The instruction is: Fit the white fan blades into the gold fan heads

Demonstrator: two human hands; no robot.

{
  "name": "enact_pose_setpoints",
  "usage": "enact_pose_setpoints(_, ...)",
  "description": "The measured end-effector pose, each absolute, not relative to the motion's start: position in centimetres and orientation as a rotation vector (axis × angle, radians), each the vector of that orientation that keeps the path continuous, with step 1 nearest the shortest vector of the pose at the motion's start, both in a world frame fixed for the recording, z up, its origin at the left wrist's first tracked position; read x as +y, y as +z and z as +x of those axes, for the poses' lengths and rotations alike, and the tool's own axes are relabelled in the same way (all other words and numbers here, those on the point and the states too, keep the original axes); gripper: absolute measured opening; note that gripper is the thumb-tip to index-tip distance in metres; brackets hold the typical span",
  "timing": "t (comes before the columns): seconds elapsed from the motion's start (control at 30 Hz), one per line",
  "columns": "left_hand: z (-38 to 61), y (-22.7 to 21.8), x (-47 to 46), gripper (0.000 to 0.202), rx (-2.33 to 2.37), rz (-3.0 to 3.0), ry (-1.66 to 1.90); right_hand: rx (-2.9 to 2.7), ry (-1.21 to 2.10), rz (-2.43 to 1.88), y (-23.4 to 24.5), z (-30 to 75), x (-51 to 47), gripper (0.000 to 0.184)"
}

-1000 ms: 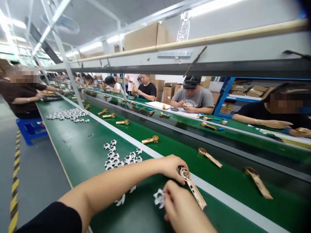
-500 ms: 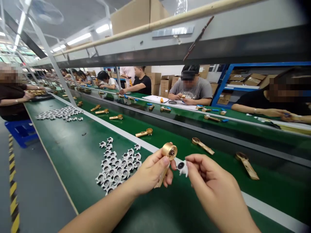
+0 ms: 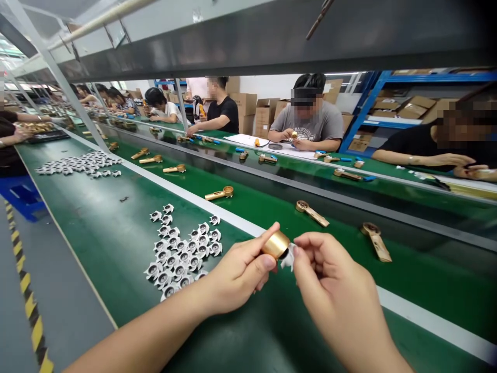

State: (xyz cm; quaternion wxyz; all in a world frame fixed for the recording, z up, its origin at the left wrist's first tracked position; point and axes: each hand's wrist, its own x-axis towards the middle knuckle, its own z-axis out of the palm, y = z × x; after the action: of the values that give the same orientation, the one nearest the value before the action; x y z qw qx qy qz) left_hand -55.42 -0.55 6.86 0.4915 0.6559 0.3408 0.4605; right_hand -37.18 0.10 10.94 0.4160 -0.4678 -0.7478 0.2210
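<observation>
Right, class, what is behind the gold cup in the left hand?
A white piece pokes out behind the gold cup, at the right hand. The cup covers much of it, so its full shape cannot be seen.

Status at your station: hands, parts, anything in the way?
Left hand: gold cylindrical part gripped. Right hand: small white toothed piece pinched at its end. Heap of white toothed pieces on green conveyor belt, off left.

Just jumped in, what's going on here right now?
A person at a green conveyor belt holds a gold part in the left hand and pinches a small white piece in the right hand, close against the gold part's end. A pile of white pieces lies on the belt, with more gold parts beyond. Co-workers sit across the line.
</observation>
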Motion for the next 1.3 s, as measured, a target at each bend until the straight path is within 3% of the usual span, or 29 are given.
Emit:
enact_pose_setpoints(0.3, -55.6, 7.6, -0.8, 0.056, 1.039, 2.048, 1.066, -1.590, 0.945, -1.297, 10.5, -38.0, 0.5, 0.020)
enact_pose_setpoints(0.53, -57.3, 8.7, 0.6, 0.056, 1.106, 2.145, 1.033, -1.204, 1.630, -1.091, 8.6, -38.9, 1.9, 0.035)
enact_pose_setpoints(0.6, -58.8, 9.6, 3.4, 0.057, 1.292, 2.189, 0.942, -1.443, 1.549, -1.137, 6.5, -39.8, 2.5, 0.032)
enact_pose_setpoints(0.73, -61.5, 10.0, 11.8, 0.057, 1.874, 2.223, 0.586, -2.097, 1.060, -1.163, 2.4, -42.9, 3.5, 0.021)
enact_pose_setpoints(0.97, -60.8, 5.7, 19.1, 0.042, 2.208, 2.107, 0.294, -2.292, 0.868, -1.112, 1.9, -48.8, 5.9, 0.031)
enact_pose_setpoints(1.17, -56.2, 4.9, 22.4, 0.073, 1.939, 2.362, 0.338, -2.344, 0.853, -1.135, 1.7, -49.9, 6.5, 0.024)
enact_pose_setpoints(1.3, -53.2, 4.7, 26.6, 0.052, 1.704, 2.302, 0.248, -2.327, 0.872, -1.128, 1.3, -49.0, 6.2, 0.024)
